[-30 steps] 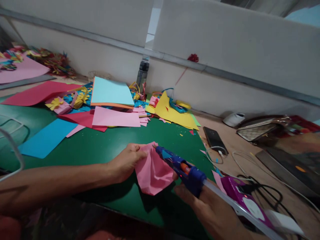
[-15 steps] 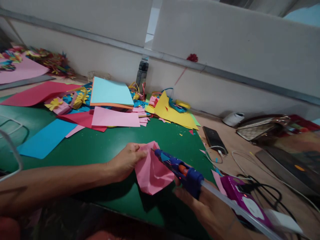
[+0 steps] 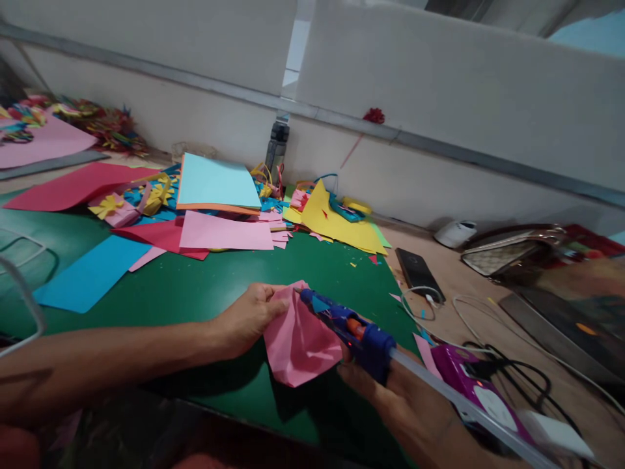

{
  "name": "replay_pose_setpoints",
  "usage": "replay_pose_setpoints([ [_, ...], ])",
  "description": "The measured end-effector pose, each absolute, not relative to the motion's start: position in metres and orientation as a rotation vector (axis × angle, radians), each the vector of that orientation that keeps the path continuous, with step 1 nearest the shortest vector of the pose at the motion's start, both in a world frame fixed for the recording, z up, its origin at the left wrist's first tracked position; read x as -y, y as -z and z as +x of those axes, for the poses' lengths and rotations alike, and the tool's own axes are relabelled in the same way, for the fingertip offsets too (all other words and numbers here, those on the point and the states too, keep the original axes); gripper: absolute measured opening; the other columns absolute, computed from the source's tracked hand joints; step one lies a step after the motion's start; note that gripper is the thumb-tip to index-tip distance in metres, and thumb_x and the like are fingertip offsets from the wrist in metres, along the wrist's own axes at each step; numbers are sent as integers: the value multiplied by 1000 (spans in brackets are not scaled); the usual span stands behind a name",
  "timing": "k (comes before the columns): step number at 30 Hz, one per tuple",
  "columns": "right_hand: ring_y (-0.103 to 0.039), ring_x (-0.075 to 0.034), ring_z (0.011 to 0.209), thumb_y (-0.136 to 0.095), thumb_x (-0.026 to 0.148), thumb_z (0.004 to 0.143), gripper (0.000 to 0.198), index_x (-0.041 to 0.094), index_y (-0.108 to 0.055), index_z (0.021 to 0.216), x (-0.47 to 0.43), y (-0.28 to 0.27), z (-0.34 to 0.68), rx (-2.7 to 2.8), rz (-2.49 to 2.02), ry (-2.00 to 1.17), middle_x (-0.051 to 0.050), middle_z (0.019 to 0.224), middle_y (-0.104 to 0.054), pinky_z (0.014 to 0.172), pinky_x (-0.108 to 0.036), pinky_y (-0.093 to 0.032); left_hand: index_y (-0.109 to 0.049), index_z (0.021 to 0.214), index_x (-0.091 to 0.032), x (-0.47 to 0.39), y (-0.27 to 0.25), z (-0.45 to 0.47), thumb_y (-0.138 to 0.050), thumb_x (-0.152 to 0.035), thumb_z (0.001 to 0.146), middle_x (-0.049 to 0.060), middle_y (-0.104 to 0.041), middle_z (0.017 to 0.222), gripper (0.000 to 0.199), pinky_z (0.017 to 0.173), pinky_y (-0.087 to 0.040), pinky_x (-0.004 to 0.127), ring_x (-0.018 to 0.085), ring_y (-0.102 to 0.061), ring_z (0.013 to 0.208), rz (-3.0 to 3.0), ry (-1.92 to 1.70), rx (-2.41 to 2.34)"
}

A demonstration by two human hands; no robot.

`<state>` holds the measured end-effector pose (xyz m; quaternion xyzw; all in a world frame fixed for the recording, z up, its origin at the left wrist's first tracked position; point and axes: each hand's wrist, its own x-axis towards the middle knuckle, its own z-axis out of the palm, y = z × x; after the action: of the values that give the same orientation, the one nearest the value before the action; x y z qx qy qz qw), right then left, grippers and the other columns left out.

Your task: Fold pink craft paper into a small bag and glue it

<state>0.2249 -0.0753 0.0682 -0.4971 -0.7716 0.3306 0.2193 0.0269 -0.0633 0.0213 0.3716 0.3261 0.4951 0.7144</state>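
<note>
A folded piece of pink paper (image 3: 303, 348) is pinched at its upper left edge by my left hand (image 3: 249, 318), thumb on the near side. My right hand (image 3: 390, 397) is wrapped round a blue hot glue gun (image 3: 349, 326), with a long clear glue stick (image 3: 439, 387) coming out of its back. The nozzle points left and lies at the paper's top edge, close to my left thumb; whether it touches cannot be made out. A small red light glows on the gun's body. Most of my right fingers are hidden behind the gun.
Coloured sheets, among them light blue paper (image 3: 219, 182) and yellow paper (image 3: 336, 225), lie along the back of the green board (image 3: 205, 280). To the right are a phone (image 3: 418, 273), a purple power strip (image 3: 476, 381) with cables, and a patterned bag (image 3: 508, 251). A bottle (image 3: 277, 146) stands behind.
Hardly anything differs. The pink paper and both hands sit very slightly lower in view, and the glue gun keeps its nozzle at the paper's top edge.
</note>
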Motion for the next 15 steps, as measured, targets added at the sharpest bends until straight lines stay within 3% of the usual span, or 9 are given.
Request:
replay_pose_setpoints([
  [3, -55, -28, 107, -57, 47, 74, 50, 24, -55, 119, 73, -69, 226, 2212, -1391, -770, -6, 105, -66, 84, -37, -49, -62, 73, -11, 64, -21, 27, -65, -31, 68, 3, -62, 65, 21, 62, -41, 24, 11, -55, 57, 842, -1089, -744],
  [5, -61, -26, 93, -56, 47, 75, 46, 25, -57, 116, 68, -69, 228, 2243, -1382, -642, -5, 95, -68, 75, -34, -52, -60, 71, -11, 64, -20, 27, -64, -30, 68, 2, -61, 64, 20, 60, -40, 24, 12, -55, 58, 853, -1066, -762],
  [7, -64, -24, 80, -52, 46, 78, 43, 25, -57, 115, 59, -72, 230, 2243, -1317, -456, -4, 89, -69, 68, -32, -52, -60, 69, -11, 64, -19, 27, -64, -30, 67, 2, -60, 64, 19, 59, -38, 23, 12, -54, 58, 859, -1051, -780],
  [9, -63, -23, 79, -49, 43, 82, 41, 24, -54, 117, 42, -76, 235, 2203, -1229, -166, -5, 91, -67, 68, -32, -51, -60, 71, -11, 63, -20, 26, -65, -30, 66, 2, -60, 65, 20, 57, -37, 22, 11, -53, 57, 857, -1037, -805],
  [13, -57, -26, 100, -45, 30, 85, 55, 16, -30, 136, -1, -81, 258, 2183, -1201, 528, -13, 110, -60, 81, -37, -47, -62, 85, -11, 60, -21, 24, -66, -26, 63, 4, -63, 75, 28, 58, -39, 22, 12, -55, 61, 845, -1005, -840],
  [15, -60, -26, 94, -43, 25, 85, 60, 10, -19, 139, -20, -77, 271, 2315, -1388, 749, -16, 113, -59, 73, -34, -49, -62, 88, -11, 58, -20, 22, -66, -25, 64, 5, -64, 76, 29, 59, -40, 22, 13, -56, 63, 838, -985, -852],
])
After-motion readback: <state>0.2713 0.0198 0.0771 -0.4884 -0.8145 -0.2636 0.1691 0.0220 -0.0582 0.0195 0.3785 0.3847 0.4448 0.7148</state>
